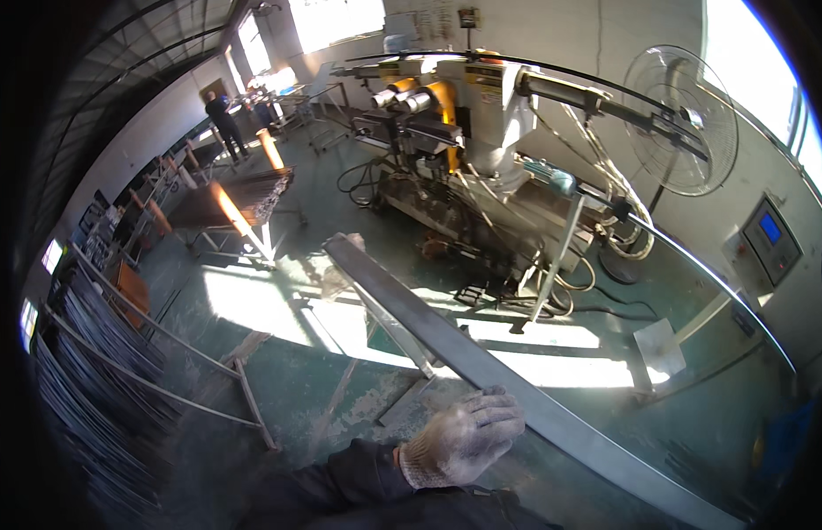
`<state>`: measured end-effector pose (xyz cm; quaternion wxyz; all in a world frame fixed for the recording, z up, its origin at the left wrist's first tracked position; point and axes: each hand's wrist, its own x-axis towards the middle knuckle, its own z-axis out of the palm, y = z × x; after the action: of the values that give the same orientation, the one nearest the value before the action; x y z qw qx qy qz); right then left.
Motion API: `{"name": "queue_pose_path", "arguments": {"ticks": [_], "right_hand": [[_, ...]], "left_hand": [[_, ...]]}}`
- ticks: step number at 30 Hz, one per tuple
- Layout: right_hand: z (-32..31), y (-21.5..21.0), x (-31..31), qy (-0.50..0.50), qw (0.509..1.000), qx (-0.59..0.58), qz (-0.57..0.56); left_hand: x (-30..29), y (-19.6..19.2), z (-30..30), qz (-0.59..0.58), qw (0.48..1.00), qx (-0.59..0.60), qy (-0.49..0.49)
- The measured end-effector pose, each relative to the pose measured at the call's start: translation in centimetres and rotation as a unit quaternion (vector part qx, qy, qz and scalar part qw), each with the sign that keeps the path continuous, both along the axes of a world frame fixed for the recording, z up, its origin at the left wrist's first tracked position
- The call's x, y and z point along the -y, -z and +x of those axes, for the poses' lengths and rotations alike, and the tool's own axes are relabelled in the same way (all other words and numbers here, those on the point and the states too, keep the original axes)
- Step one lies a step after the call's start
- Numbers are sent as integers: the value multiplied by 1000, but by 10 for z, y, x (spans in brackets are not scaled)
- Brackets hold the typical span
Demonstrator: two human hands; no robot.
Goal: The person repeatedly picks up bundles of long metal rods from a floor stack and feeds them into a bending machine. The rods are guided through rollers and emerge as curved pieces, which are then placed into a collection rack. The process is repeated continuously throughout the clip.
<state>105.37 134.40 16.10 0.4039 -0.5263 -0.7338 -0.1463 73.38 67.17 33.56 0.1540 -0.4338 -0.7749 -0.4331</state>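
My left hand [464, 437], in a pale knitted work glove and a dark sleeve, is low in the middle of the view. Its fingers are together and curled, overlapping the near edge of a long grey metal beam [481, 367]. Whether the hand touches the beam, or has anything inside its fingers, I cannot make out. The beam slants from the centre to the lower right. Slim metal legs [397, 331] stand beneath its far part, and a pale lump [347, 239] lies at its far end. My right hand is out of view.
A large machine [490, 115] with hoses and cables stands beyond the beam. To the right are a floor fan [680, 119] and a control panel [771, 231]. Thin dark rods [97, 380] fill a rack [177, 399] at left. Farther off, a person [223, 124] stands near a rod-stacked trestle [225, 201].
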Motion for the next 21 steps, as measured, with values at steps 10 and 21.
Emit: {"name": "queue_pose_path", "arguments": {"ticks": [10,21], "right_hand": [[-274,273,548,-418,617,465,-478],[-525,331,841,-489,535,498,-477]], "left_hand": [[367,126,32,175,820,419,-348],[603,174,-138,262,762,458,-375]]}}
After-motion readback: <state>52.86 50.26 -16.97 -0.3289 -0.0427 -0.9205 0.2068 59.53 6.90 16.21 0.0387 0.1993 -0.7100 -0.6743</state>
